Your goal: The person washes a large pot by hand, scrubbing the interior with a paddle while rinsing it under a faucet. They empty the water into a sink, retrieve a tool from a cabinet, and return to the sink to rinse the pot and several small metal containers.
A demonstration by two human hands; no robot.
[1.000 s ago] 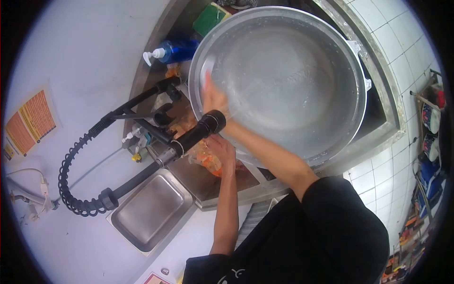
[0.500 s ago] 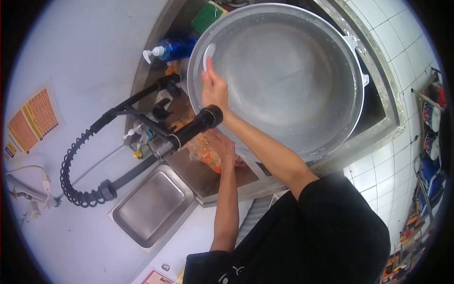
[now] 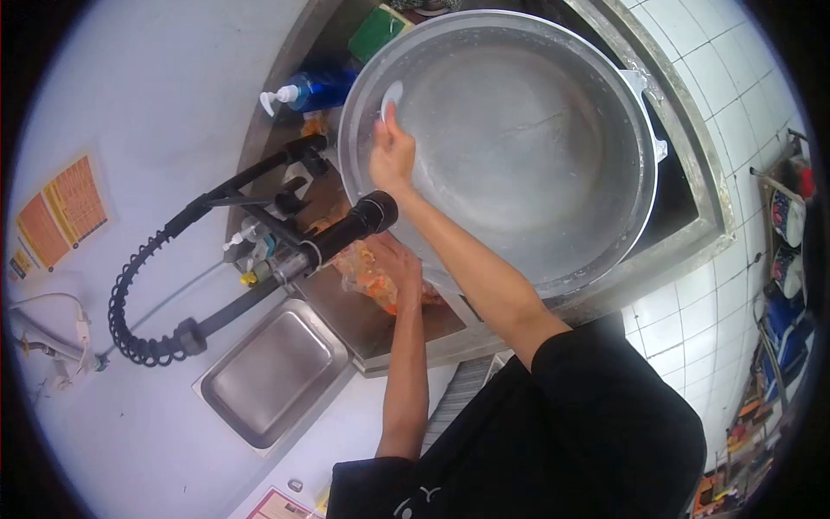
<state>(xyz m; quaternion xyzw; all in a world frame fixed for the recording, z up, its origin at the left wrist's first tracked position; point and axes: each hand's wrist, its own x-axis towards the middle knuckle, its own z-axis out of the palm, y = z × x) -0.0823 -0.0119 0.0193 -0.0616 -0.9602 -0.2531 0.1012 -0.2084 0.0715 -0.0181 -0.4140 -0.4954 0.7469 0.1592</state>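
A large round metal pot [image 3: 519,164] lies in the sink with its wide mouth towards me. My right hand [image 3: 393,158] reaches over the pot's left rim, its fingers closed on a small white oval piece [image 3: 393,95] by the inner wall. Lower down, my left hand [image 3: 403,266] is beside the pot's outer wall, fingers stretched out and partly hidden behind the black faucet head [image 3: 378,211]. Close under that hand lies a clear plastic bag with orange contents [image 3: 372,278].
A spring-hose faucet [image 3: 203,208] arches on the left. Near the pot are a blue pump bottle [image 3: 320,92] and a green scouring sponge [image 3: 378,33]. A shallow steel pan [image 3: 272,374] rests on the counter left of the sink edge [image 3: 709,221].
My right hand and the white piece have shifted slightly down along the pot's inner wall. The left hand stays by the pot's side; the whole view has shifted a little.
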